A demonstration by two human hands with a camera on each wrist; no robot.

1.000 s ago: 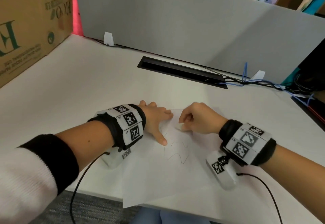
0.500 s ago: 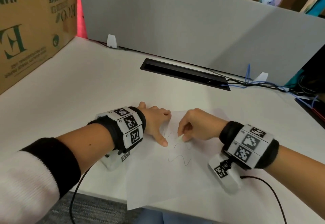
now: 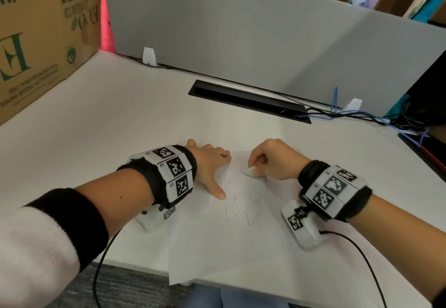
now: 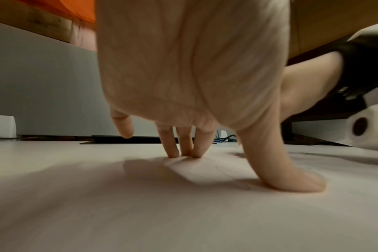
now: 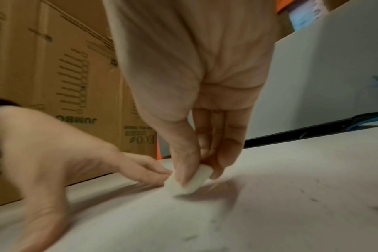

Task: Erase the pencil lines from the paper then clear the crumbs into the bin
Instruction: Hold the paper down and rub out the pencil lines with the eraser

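Note:
A white sheet of paper (image 3: 217, 247) lies on the desk near its front edge, with wavy pencil lines (image 3: 241, 208) across its middle. My left hand (image 3: 212, 167) rests spread on the paper's left part, thumb and fingertips (image 4: 183, 150) pressing it flat. My right hand (image 3: 272, 160) pinches a small white eraser (image 3: 249, 170) between thumb and fingers, its lower end on the paper just above the lines. In the right wrist view the eraser (image 5: 187, 180) touches the sheet and dark crumbs (image 5: 313, 199) lie scattered to its right. No bin shows.
A large cardboard box (image 3: 41, 37) stands on the desk at the far left. A grey partition (image 3: 241, 34) closes the back, with a black cable slot (image 3: 248, 101) before it and cables (image 3: 362, 114) at the right. The paper overhangs the desk's front edge.
My right hand with the eraser has slid back and forth over the upper lines, now up and right of where it was half a second ago. The left hand stays pressed on the paper.

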